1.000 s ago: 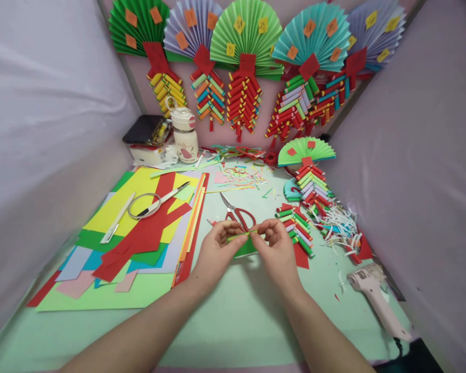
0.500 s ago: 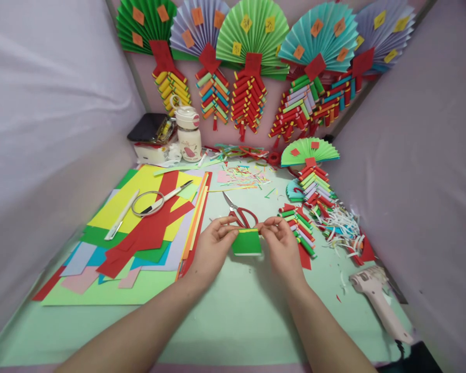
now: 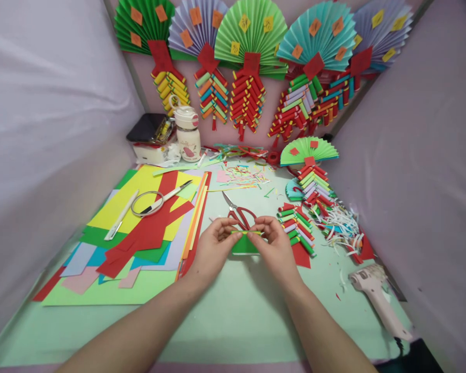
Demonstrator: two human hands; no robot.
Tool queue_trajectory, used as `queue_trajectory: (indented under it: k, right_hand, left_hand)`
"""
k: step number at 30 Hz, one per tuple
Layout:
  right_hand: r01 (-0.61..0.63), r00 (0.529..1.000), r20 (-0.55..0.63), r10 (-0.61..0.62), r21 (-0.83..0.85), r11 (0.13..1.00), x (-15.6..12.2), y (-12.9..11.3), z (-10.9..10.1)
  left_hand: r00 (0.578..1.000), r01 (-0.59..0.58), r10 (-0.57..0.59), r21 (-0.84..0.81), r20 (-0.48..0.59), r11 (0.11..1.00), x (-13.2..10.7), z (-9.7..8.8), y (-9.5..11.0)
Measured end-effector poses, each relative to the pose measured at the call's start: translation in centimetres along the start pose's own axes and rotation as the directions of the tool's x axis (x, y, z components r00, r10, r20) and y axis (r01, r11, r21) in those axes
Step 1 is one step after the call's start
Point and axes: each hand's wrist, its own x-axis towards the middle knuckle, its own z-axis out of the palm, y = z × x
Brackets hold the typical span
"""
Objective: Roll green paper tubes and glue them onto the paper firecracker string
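Between my two hands is a small piece of green paper (image 3: 245, 247) with a thin yellow strip along its far edge. My left hand (image 3: 216, 247) pinches its left end, thumb on top and fingers curled behind. Close beside it, my right hand (image 3: 275, 244) pinches the far edge, its thumb near the left thumb. The fingertips behind the paper are partly hidden. Just beyond the hands lie red-handled scissors (image 3: 238, 211), blades pointing away to the left. To the right of my right hand rests a string of rolled paper tubes (image 3: 297, 228) in green, red and lilac.
Layered coloured paper (image 3: 140, 259) covers the left, with a craft knife (image 3: 171, 197), a white pen (image 3: 121, 215) and a tape ring (image 3: 147, 203) on it. A glue gun (image 3: 380, 300) lies at right. A bottle (image 3: 188, 137) and paper scraps (image 3: 243, 176) are behind; fans (image 3: 250, 33) hang on the wall.
My right hand has moved left along the paper's far edge, closer to my left hand, and its thumb now covers part of the green paper. My left hand stays nearly in place.
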Motion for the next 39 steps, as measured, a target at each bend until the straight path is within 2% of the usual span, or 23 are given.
queue_trajectory:
  k: [3, 6, 11, 14, 18, 20, 22, 25, 27, 29, 32, 36, 39]
  right_hand:
    - [-0.033, 0.999, 0.016, 0.032, 0.083, 0.996, 0.2, -0.3, -0.3]
    - [-0.088, 0.996, 0.014, 0.087, 0.151, 0.985, 0.4, -0.8, -0.6]
    - [-0.106, 0.989, -0.082, 0.120, 0.157, 0.982, 0.8, -0.8, -1.0]
    - [-0.100, 0.990, -0.078, 0.119, 0.217, 0.971, 1.1, -0.2, -1.0]
    - [-0.123, 0.992, 0.000, 0.125, 0.186, 0.975, 0.9, 0.5, -0.3]
    - [-0.113, 0.993, 0.048, 0.106, 0.179, 0.977, 0.7, 0.7, 0.0]
    - [-0.082, 0.996, 0.039, 0.076, 0.198, 0.977, 0.6, 0.9, 0.1]
    - [-0.019, 0.998, -0.058, 0.031, 0.201, 0.979, 0.8, 0.9, -0.3]
    - [0.009, 0.996, -0.090, 0.001, 0.108, 0.994, 0.9, 0.6, -0.8]
    - [0.056, 0.997, -0.050, -0.059, -0.055, 0.997, 0.9, 0.3, -1.2]
    - [0.189, 0.981, 0.087, -0.172, -0.255, 0.948, 0.5, -0.1, -1.4]
    - [0.260, 0.964, 0.142, -0.223, -0.361, 0.895, 0.0, -0.1, -1.2]
    - [0.303, 0.952, 0.173, -0.253, -0.403, 0.864, 0.0, 0.0, -1.2]
  left_hand:
    - [1.000, 0.024, -0.024, -0.009, -0.008, 1.000, 0.2, -0.3, 0.3]
    - [0.994, 0.113, -0.112, -0.081, 0.020, 0.990, 0.3, -0.5, 0.5]
    - [0.976, 0.214, -0.219, -0.254, 0.009, 0.943, 0.4, -0.4, 0.7]
    - [0.966, 0.216, -0.253, -0.362, -0.056, 0.907, 0.6, -0.5, 0.8]
    - [0.960, 0.174, -0.254, -0.457, -0.119, 0.873, 0.9, -0.8, 0.7]
    - [0.962, 0.169, -0.250, -0.480, -0.110, 0.861, 0.8, -0.7, 0.7]
    - [0.963, 0.195, -0.261, -0.483, -0.072, 0.853, 0.6, -0.6, 0.8]
    - [0.964, 0.227, -0.265, -0.466, -0.015, 0.855, 0.3, -0.4, 0.9]
    - [0.971, 0.216, -0.241, -0.443, -0.001, 0.870, 0.2, -0.4, 1.0]
    - [0.975, 0.208, -0.223, -0.390, 0.007, 0.897, 0.2, -0.4, 1.0]
    - [0.976, 0.218, -0.213, -0.233, 0.045, 0.948, 0.2, -0.4, 0.9]
    - [0.978, 0.158, -0.159, 0.016, 0.135, 0.987, 0.0, -0.3, 0.6]
    - [0.981, 0.126, -0.136, 0.077, 0.138, 0.989, -0.1, -0.3, 0.5]
